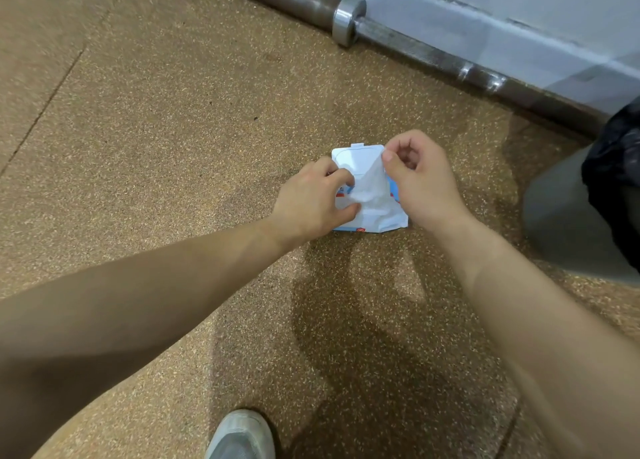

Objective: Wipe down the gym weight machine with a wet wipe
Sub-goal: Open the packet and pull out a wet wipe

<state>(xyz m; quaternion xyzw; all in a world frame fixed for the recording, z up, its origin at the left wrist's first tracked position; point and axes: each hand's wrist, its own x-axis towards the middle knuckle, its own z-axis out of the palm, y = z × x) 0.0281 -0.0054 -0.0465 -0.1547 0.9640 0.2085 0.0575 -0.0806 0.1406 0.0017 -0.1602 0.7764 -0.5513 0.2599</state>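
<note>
1. A pack of wipes (369, 216) lies flat on the speckled brown floor (156, 129), its white lid flap (356, 159) folded open away from the person.
2. The left hand (311, 204) presses down on the left side of the pack, fingers curled and thumb bent against it, pinning it to the floor.
3. The right hand (420, 181) pinches the top of a white wipe (372, 186) between thumb and forefinger; the other fingers are curled into the palm.
4. The wipe stands partly out of the pack's opening, stretched up to the pinching fingers, its lower end in the pack.
5. A steel barbell (349, 18) lies along the base of a pale wall (519, 15), well beyond the pack.
6. A grey shoe (242, 436) shows at the bottom edge, and a bent knee in grey trousers (568, 223) sits to the right, near the right hand.
</note>
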